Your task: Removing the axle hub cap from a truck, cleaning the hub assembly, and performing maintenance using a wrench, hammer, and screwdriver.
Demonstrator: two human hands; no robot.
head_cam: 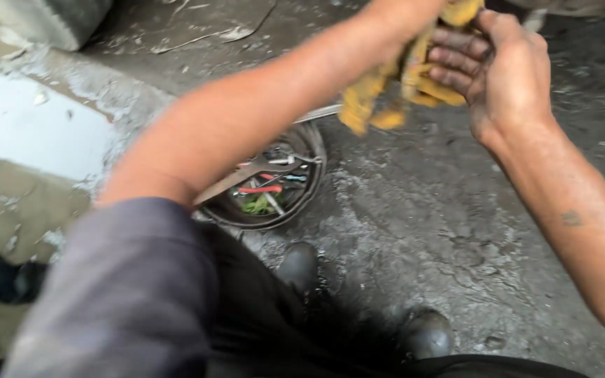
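- Gripping the yellow rag (414, 87) from the right, the right hand (505, 77) closes its fingers on it.
- Left hand, mostly out of frame, seems to clutch the rag's top; the rag hangs downward between both.

The rag (414, 80) is mustard yellow with darker, dirty patches. Below the rag, the round tray (313, 150) is dark grey-black, holding a red-handled tool (260, 189), something green (257, 205) and silvery metal tools (246, 175). Further below the rag, the boots (425, 334) are black, and the ground (414, 210) is mottled grey with pale streaks.
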